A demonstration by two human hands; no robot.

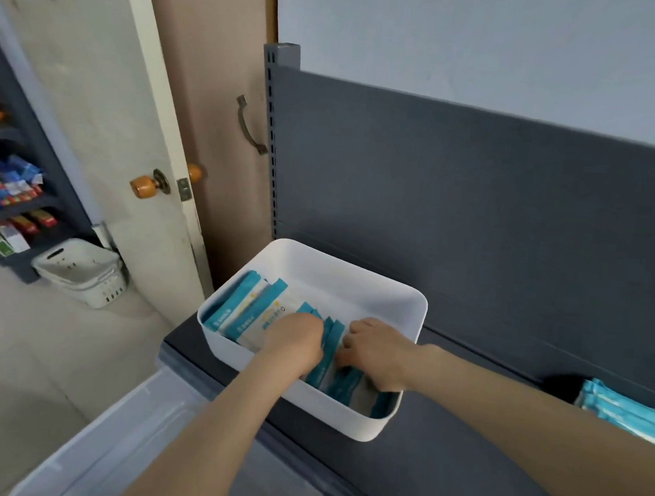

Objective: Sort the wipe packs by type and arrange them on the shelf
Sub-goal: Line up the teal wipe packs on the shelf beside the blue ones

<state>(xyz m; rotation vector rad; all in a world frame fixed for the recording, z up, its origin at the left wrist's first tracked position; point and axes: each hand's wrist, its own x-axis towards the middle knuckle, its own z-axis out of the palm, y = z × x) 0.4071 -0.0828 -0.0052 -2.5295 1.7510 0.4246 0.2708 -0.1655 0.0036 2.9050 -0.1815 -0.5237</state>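
Note:
A white plastic bin stands on the dark grey shelf. Inside it lie several white wipe packs with teal edges, leaning and stacked from the left side to the front. Both hands are down in the bin. My left hand has its fingers curled into the packs near the middle. My right hand grips the teal-edged packs beside it, fingers curled down among them. The fingertips of both hands are hidden by the packs. A separate stack of light blue wipe packs lies on the shelf at the far right.
The shelf's dark back panel rises behind the bin. An open door with an orange knob stands left. A white basket sits on the floor by another stocked shelf. A clear container edge lies below the shelf front.

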